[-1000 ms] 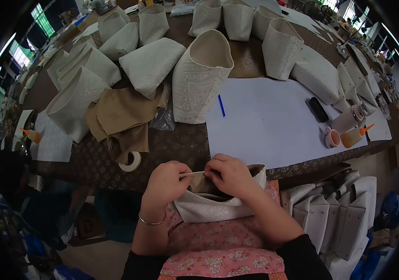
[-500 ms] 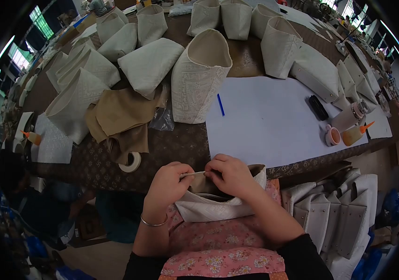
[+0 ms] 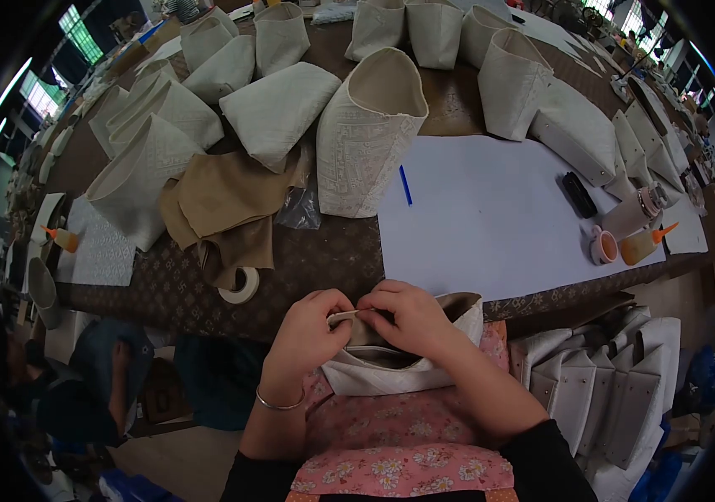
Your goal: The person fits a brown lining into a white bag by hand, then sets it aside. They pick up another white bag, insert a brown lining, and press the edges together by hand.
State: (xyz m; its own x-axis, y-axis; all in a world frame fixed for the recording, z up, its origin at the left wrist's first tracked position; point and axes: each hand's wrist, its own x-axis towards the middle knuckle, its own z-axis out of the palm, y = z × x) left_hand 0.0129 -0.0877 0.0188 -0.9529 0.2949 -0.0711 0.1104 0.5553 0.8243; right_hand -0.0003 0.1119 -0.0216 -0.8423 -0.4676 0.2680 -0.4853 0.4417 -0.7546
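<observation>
A white embossed bag body (image 3: 374, 381) with a tan lining lies across my lap, its mouth facing up. My left hand (image 3: 311, 328) pinches the bag's far rim at its left part. Close beside it, my right hand (image 3: 405, 316) is closed on the same rim, thumb and fingertips pressed together. The two sets of fingertips nearly meet. Part of the rim and the inside of the bag are hidden behind my fingers and wrists.
Several white bag bodies (image 3: 372, 134) stand on the brown patterned table. Tan cloth (image 3: 228, 201), a tape roll (image 3: 240, 286), white paper (image 3: 491, 217), a blue pen (image 3: 405, 185), a glue bottle (image 3: 644, 244) and a pink cup (image 3: 603, 246) lie there. Stacked bags (image 3: 600, 385) sit at right; a person (image 3: 81, 393) at left.
My hands have come closer together along the rim, the left fingers now curled further over it. The view has shifted slightly, and the person at left has moved.
</observation>
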